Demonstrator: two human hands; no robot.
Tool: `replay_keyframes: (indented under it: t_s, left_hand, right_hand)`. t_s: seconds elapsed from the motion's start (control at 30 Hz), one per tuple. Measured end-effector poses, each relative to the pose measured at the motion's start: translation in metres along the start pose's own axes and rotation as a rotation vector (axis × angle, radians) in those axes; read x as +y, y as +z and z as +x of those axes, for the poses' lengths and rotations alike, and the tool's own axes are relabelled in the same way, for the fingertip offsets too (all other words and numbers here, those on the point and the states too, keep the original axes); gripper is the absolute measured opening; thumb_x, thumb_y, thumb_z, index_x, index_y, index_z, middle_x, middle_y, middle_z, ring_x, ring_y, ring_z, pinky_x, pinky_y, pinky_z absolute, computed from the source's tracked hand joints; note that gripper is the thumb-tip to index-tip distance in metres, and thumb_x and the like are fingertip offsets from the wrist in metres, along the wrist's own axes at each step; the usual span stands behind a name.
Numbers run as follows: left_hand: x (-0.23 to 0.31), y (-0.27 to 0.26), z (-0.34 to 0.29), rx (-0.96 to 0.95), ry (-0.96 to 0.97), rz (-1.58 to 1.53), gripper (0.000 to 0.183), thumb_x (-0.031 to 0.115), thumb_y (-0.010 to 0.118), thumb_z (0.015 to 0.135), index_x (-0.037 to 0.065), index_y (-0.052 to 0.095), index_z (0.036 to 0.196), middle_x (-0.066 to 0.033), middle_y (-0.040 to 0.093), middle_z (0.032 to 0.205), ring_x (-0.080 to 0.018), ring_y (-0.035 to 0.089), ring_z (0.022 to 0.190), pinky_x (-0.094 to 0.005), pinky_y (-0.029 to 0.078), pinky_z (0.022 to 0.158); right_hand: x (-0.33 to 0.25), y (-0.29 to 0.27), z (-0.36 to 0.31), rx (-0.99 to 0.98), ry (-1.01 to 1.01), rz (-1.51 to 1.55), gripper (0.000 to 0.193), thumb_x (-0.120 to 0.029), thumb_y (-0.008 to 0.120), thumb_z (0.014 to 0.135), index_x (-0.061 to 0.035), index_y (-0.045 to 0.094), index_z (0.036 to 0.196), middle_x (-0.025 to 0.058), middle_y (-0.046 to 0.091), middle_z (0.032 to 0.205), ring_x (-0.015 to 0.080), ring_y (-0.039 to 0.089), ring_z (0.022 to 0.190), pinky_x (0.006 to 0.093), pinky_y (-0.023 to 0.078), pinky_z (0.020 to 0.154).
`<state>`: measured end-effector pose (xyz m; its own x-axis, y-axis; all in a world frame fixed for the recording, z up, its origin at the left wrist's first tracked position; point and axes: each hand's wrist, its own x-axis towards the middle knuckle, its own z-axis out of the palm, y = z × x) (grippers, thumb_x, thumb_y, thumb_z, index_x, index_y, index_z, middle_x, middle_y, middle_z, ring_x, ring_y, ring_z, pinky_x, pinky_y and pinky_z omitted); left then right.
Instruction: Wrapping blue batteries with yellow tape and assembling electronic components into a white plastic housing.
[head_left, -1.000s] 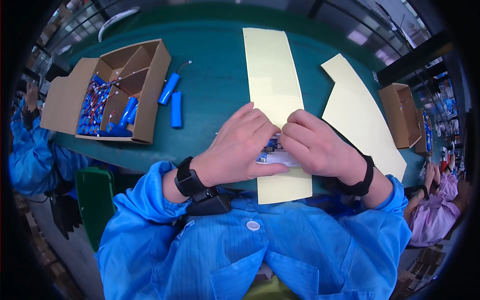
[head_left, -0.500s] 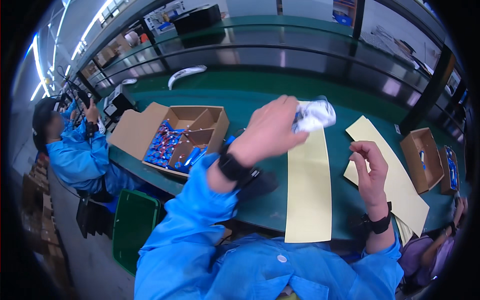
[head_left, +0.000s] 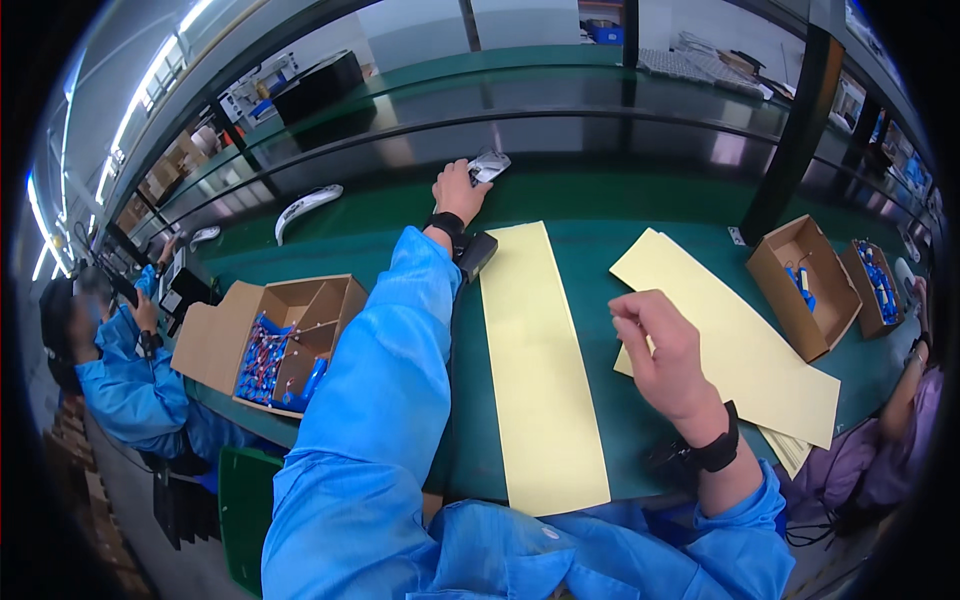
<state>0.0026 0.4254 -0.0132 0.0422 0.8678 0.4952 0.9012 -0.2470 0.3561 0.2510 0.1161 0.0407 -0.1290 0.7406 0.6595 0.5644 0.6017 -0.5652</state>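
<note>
My left hand (head_left: 461, 188) is stretched out to the far side of the green table and closed around a shiny white-and-silver item (head_left: 490, 167), too small to name surely. Below that arm's wrist lies a long pale-yellow sheet (head_left: 545, 375), running toward my body. My right hand (head_left: 662, 345) hovers at the left edge of a fanned stack of yellow sheets (head_left: 735, 335). Its fingers are curled in with the thumb close to them, and nothing shows in them.
A divided cardboard box (head_left: 350, 300) of blue wired battery packs stands left. Two smaller cardboard boxes (head_left: 835, 325) with blue pieces stand right. A curved white strip (head_left: 305, 210) lies near the far rail. A dark post (head_left: 795, 135) rises at the right. Co-workers sit on both sides.
My left hand has moved away to the far side of the table with the white-and-silver item. The view has shifted right. My right hand stays curled near the yellow stack.
</note>
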Motion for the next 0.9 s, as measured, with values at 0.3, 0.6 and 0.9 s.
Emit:
replay_keyframes:
  t_s: [0.3, 0.6, 0.9]
  left_hand:
    - [0.037, -0.082, 0.02, -0.107, 0.01, 0.256, 0.073, 0.056, 0.064, 0.08, 0.005, 0.047, 0.13, -0.0204, 0.05, 0.133, -0.042, 0.043, 0.127, -0.0595, 0.036, 0.1]
    - [-0.092, -0.262, 0.079, -0.026, 0.127, 0.533, 0.058, 0.046, 0.069, 0.076, -0.006, 0.065, 0.102, -0.0266, 0.067, 0.098, -0.0402, 0.065, 0.095, -0.043, 0.052, 0.085]
    - [-0.226, -0.204, 0.044, -0.461, -0.391, 0.563, 0.072, 0.054, 0.076, 0.066, -0.005, 0.067, 0.106, -0.0234, 0.066, 0.111, -0.0353, 0.063, 0.107, -0.0386, 0.049, 0.093]
  right_hand:
    - [0.001, 0.006, -0.001, -0.031, 0.026, 0.037, 0.009, 0.001, 0.059, 0.088, -0.0001, 0.062, 0.096, 0.0122, 0.062, 0.085, 0.0214, 0.063, 0.066, 0.029, 0.049, 0.057]
    - [0.017, 0.012, 0.0, -0.076, 0.103, 0.066, 0.007, 0.002, 0.057, 0.089, 0.0015, 0.062, 0.095, 0.008, 0.06, 0.08, 0.0139, 0.059, 0.063, 0.0247, 0.046, 0.057]
    - [-0.016, 0.004, 0.003, -0.074, 0.018, -0.096, 0.012, 0.01, 0.055, 0.084, 0.0032, 0.06, 0.093, 0.0131, 0.059, 0.081, 0.0226, 0.06, 0.066, 0.0287, 0.046, 0.059]
